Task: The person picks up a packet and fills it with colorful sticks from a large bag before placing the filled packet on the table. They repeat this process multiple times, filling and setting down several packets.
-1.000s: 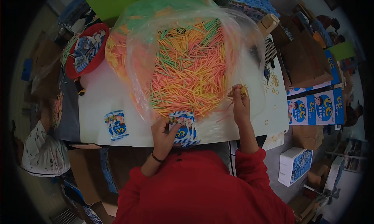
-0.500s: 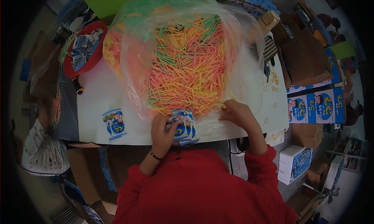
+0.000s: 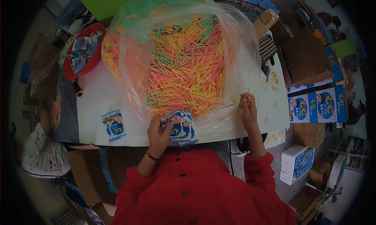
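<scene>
Thumb and fingers of my left hand (image 3: pixel 158 135) grip blue-and-white printed packets (image 3: pixel 183 128), fanned over one another at the table's front edge. To the right, my right hand (image 3: pixel 248 107) is raised with its fingertips pinched on a few thin coloured sticks (image 3: pixel 232 96). Beyond both hands, a large clear plastic bag (image 3: pixel 133 68) lies open, full of pink, yellow, orange and green sticks (image 3: pixel 188 68). Some loose pink sticks (image 3: pixel 225 118) rest on the plastic beside my right hand. One more printed packet (image 3: pixel 113 125) lies flat on the left.
A red basin (image 3: pixel 100 54) of packets stands at the back left, near a black-and-yellow tool (image 3: pixel 77 88). Rubber bands (image 3: pixel 274 82), keys (image 3: pixel 265 69) and a checkered pouch (image 3: pixel 267 48) are at right. Printed cartons (image 3: pixel 317 106) are stacked beyond. Another person's sleeve (image 3: pixel 41 150) shows at left.
My right hand has moved right and upward, away from the pile, with sticks in its fingertips. My left hand has shifted slightly left, and the packets it grips are fanned wider.
</scene>
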Tool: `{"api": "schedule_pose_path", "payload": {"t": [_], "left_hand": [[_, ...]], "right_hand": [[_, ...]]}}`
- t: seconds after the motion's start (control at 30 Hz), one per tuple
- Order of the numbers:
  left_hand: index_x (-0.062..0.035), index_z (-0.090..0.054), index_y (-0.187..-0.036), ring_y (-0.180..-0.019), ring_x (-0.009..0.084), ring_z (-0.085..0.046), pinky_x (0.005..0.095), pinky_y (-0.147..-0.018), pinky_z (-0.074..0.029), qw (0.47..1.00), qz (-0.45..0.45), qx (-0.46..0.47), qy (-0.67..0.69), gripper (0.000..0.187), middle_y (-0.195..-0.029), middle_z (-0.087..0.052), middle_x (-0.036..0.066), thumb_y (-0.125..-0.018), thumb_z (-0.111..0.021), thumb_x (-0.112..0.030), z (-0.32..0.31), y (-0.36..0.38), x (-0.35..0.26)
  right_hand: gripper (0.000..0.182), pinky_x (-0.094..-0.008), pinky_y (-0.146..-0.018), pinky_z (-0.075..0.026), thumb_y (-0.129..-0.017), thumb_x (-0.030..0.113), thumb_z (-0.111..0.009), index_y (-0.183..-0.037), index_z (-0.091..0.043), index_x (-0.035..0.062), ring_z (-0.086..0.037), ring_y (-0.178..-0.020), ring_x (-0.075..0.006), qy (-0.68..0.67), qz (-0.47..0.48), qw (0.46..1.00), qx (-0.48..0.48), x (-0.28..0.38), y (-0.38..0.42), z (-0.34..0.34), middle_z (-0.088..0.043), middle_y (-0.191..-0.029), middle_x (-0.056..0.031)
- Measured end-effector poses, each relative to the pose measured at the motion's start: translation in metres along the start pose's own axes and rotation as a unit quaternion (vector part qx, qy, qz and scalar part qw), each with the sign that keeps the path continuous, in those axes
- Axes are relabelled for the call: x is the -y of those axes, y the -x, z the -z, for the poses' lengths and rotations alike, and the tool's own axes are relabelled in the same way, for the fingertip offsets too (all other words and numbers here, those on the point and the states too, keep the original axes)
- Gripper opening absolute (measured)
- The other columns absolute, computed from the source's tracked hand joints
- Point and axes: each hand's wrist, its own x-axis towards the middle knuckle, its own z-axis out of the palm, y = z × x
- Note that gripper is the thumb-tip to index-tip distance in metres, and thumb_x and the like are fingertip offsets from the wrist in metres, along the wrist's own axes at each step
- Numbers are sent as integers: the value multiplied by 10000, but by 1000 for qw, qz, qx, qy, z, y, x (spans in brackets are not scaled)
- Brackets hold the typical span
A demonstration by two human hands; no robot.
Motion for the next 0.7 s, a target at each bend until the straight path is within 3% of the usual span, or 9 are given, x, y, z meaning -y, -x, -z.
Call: {"api": "schedule_pose_path", "payload": {"t": [0.07,0.2,0.27,0.4,0.47,0.5,0.57,0.67,0.7], "left_hand": [[28,-577,-965,-775,145,-557,258,-680,-459,992,59,-19,110,172,-865,-540,87,-837,-678,-24,-1,-2,-22],[36,-595,-1018,-829,128,-589,243,-721,-473,999,23,7,40,163,-908,-579,92,-870,-641,-16,5,-8,-20],[37,-595,-995,-811,116,-582,242,-710,-469,1000,26,-2,16,133,-882,-595,85,-887,-627,-34,4,-8,-24],[27,-598,-1018,-811,98,-589,229,-725,-472,998,50,30,39,120,-891,-628,54,-923,-586,-46,4,-9,-24],[13,-595,-1059,-824,75,-595,214,-745,-479,961,119,-19,247,136,-920,-648,29,-955,-553,-63,-1,-13,-38],[13,-595,-1059,-824,75,-595,214,-745,-479,961,119,-20,248,136,-920,-648,29,-955,-553,-63,0,-16,-41],[-13,-589,-1083,-851,71,-613,218,-763,-498,949,128,-42,286,156,-955,-659,33,-975,-537,-113,5,-21,-45],[-19,-583,-1101,-865,92,-627,234,-776,-504,937,141,-54,316,170,-981,-662,40,-973,-542,-124,13,-28,-49],[-19,-583,-1101,-865,92,-627,234,-776,-504,936,141,-53,318,170,-981,-662,40,-973,-542,-124,15,-30,-47]], "right_hand": [[80,-221,-737,-373,-979,105,-480,-1052,-499,79,-430,-788,-84,-66,125,987,-77,11,-4,-8,-468,-926,1],[92,-255,-818,-402,-988,105,-455,-1033,-502,39,-484,-894,-105,38,81,996,-14,-8,-2,-8,-510,-960,-29],[91,-273,-834,-417,-988,107,-461,-991,-520,39,-512,-910,-121,225,217,950,12,-11,2,-9,-539,-967,-51],[128,-283,-838,-429,-995,135,-464,-940,-525,38,-543,-899,-148,228,215,949,16,-3,-3,-8,-564,-947,-59],[158,-275,-832,-435,-1004,182,-463,-956,-523,44,-545,-850,-154,-7,60,993,-104,-7,-15,-2,-559,-896,-39],[158,-275,-832,-435,-1004,182,-463,-956,-523,44,-545,-850,-154,-6,61,993,-103,-3,-22,3,-559,-896,-39],[172,-275,-824,-441,-1011,212,-448,-983,-511,55,-533,-810,-133,-220,23,963,-156,12,-34,9,-537,-847,-22],[150,-276,-807,-444,-1010,210,-445,-1026,-489,68,-515,-810,-121,-400,-126,897,-136,26,-38,10,-509,-853,-14],[150,-276,-807,-444,-1010,210,-445,-1026,-489,68,-515,-810,-121,-400,-124,898,-137,26,-36,5,-509,-853,-14]]}}
